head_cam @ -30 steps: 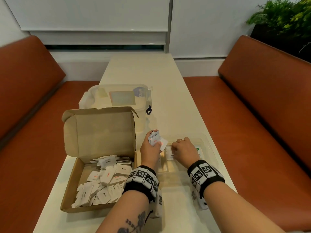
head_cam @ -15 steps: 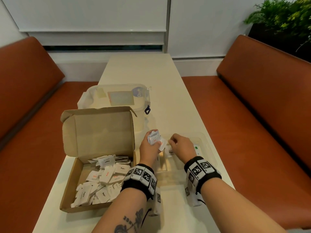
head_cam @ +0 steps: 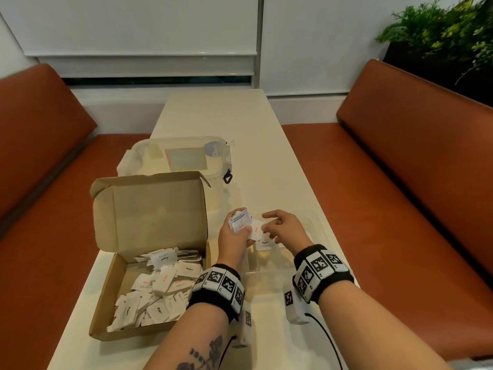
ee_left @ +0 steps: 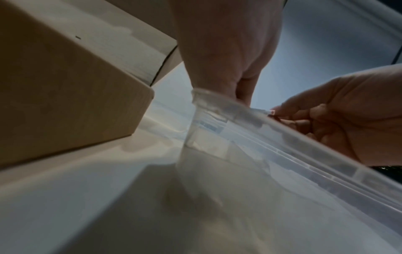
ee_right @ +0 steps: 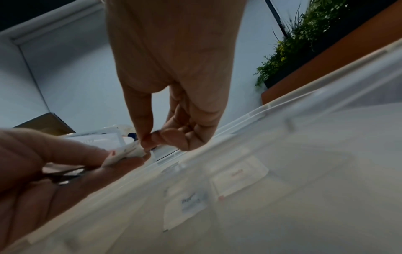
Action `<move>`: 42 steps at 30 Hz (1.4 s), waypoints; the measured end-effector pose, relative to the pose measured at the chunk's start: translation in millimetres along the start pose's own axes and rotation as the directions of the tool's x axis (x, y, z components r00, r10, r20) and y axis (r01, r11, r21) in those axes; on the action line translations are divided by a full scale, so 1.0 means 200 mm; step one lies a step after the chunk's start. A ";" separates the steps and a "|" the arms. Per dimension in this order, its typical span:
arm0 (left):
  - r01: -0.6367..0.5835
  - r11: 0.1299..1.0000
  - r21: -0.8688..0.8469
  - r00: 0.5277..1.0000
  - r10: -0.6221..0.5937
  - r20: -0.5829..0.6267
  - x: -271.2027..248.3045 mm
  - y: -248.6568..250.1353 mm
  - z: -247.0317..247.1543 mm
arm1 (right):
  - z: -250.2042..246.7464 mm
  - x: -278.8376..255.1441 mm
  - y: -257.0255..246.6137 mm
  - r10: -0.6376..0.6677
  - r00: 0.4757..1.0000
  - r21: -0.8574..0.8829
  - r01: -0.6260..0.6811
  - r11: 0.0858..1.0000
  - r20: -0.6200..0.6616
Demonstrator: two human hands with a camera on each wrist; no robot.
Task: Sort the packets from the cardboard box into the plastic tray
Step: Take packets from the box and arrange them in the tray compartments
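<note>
An open cardboard box [head_cam: 149, 209] at the left holds several white salt and pepper packets [head_cam: 162, 284]. To its right, my left hand [head_cam: 240, 228] grips a small bundle of packets [head_cam: 238, 221] above the clear plastic tray [head_cam: 321, 225]. My right hand [head_cam: 264, 228] meets it from the right, thumb and forefinger pinching one white packet [head_cam: 256, 231] at the edge of the bundle. The right wrist view shows this pinch on the packet [ee_right: 132, 152]. In the tray [ee_right: 326, 96] lie a pepper packet [ee_right: 192, 201] and a salt packet [ee_right: 239, 173].
A clear lidded container [head_cam: 184, 158] stands behind the box. The cream table [head_cam: 221, 116] runs away from me between two orange benches [head_cam: 400, 182]. A green plant [head_cam: 440, 30] sits at the far right. The tray's near rim [ee_left: 282, 142] is close to my left wrist.
My right hand has risen out of the tray and moved left to the bundle, where it now pinches a packet. My left hand has stayed in place with its bundle.
</note>
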State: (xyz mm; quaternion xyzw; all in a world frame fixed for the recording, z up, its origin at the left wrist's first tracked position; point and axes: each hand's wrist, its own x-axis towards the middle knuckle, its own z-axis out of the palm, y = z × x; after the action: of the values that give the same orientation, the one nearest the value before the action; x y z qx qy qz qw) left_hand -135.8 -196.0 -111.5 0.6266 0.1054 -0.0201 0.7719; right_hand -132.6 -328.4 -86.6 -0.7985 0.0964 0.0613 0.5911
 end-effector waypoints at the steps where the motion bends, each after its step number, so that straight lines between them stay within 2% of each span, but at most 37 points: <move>1: -0.001 1.000 0.007 1.000 0.001 0.016 0.00 0.00 0.00 | 0.00 0.00 0.00 0.006 1.000 0.005 -0.006 1.000 0.028; 4: -0.001 1.000 0.000 0.999 0.001 0.036 -0.01 0.00 0.03 | 0.00 -0.02 0.00 0.003 0.998 0.061 -0.007 0.998 0.061; 9: -0.006 0.998 -0.067 1.000 0.007 0.006 -0.01 0.00 0.05 | -0.04 -0.03 0.01 0.061 0.998 0.298 -0.055 0.953 -0.011; 12: 0.010 0.997 -0.078 0.999 -0.008 0.036 -0.02 -0.01 0.06 | -0.05 -0.04 0.01 0.080 0.997 0.315 -0.083 0.945 0.022; 16: 0.013 0.997 -0.074 0.999 -0.010 0.043 -0.03 -0.02 0.07 | -0.08 -0.04 0.03 0.031 0.999 0.178 -0.034 0.983 0.020; 18: -0.010 0.998 -0.069 1.000 0.010 0.006 -0.04 -0.02 0.06 | -0.11 -0.03 0.05 0.008 0.998 0.086 -0.002 0.996 -0.063; 20: -0.041 0.997 -0.063 0.998 0.039 -0.044 -0.04 -0.03 0.05 | -0.16 -0.02 0.07 -0.037 0.981 -0.132 0.011 0.991 -0.192; 22: -0.059 0.997 -0.050 0.996 0.055 -0.069 -0.04 -0.03 0.03 | -0.19 -0.01 0.11 -0.050 0.970 -0.306 -0.026 0.952 -0.239; 27: -0.046 0.999 -0.015 0.997 0.045 -0.056 -0.05 -0.03 0.04 | -0.18 0.02 0.16 -0.020 0.969 -0.583 -0.132 0.802 -0.246; 32: -0.041 0.999 0.034 0.998 0.042 -0.045 -0.04 -0.04 0.03 | -0.15 0.03 0.15 -0.017 0.976 -0.693 -0.143 0.707 -0.219; 35: -0.042 0.998 0.042 0.998 0.044 -0.042 -0.04 -0.04 0.03 | -0.15 0.03 0.15 -0.046 0.985 -0.768 -0.099 0.633 -0.165; 39: -0.038 0.999 0.039 0.998 0.040 -0.040 -0.04 -0.04 0.03 | -0.14 0.02 0.18 -0.106 0.986 -0.794 -0.035 0.607 -0.125; 42: -0.036 0.998 0.048 0.999 0.038 -0.037 -0.04 -0.04 0.03 | -0.12 0.02 0.21 -0.162 0.982 -0.832 0.006 0.555 -0.100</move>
State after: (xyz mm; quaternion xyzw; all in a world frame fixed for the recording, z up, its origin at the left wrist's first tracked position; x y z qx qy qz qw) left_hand -143.7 -205.3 -116.6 0.6468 0.1079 0.0039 0.7550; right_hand -139.2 -363.8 -118.6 -0.9880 0.0666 0.0047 0.1391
